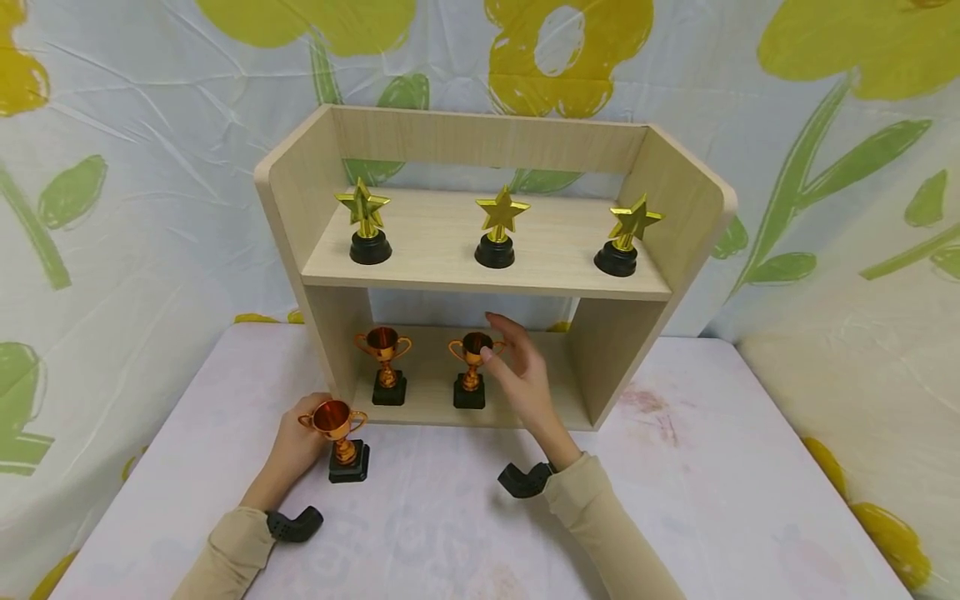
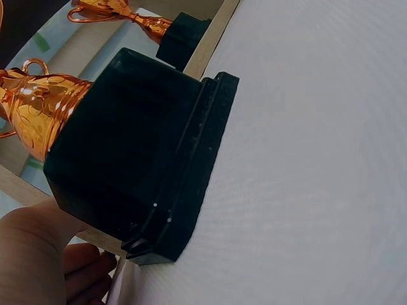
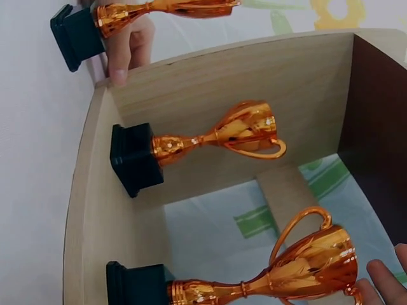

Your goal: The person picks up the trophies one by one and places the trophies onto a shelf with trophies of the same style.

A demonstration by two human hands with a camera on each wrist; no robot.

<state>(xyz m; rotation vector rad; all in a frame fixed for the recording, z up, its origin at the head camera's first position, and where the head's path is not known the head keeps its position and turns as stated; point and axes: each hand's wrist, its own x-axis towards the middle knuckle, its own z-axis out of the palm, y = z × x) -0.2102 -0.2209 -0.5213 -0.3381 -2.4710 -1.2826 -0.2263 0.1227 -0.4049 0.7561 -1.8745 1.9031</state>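
My left hand (image 1: 294,437) is at the lower front corner of the wooden shelf (image 1: 487,287), its thumb at the side panel's edge and its curled fingers (image 2: 89,273) on the outer side. Just in front of that hand, a copper-coloured trophy cup (image 1: 347,454) with a black base stands on the table. Inside the lower compartment are two matching cups, one on the left (image 1: 387,387) and one in the middle (image 1: 469,392). My right hand (image 1: 525,379) reaches in beside the middle cup, fingers and thumb spread apart, fingertips (image 3: 381,279) close to its handle and rim.
Three gold star trophies stand in a row on the upper board: left (image 1: 369,246), middle (image 1: 495,250) and right (image 1: 618,260). A pale cloth covers the table (image 1: 420,517). Behind the shelf hangs a flower-print cloth (image 1: 187,167).
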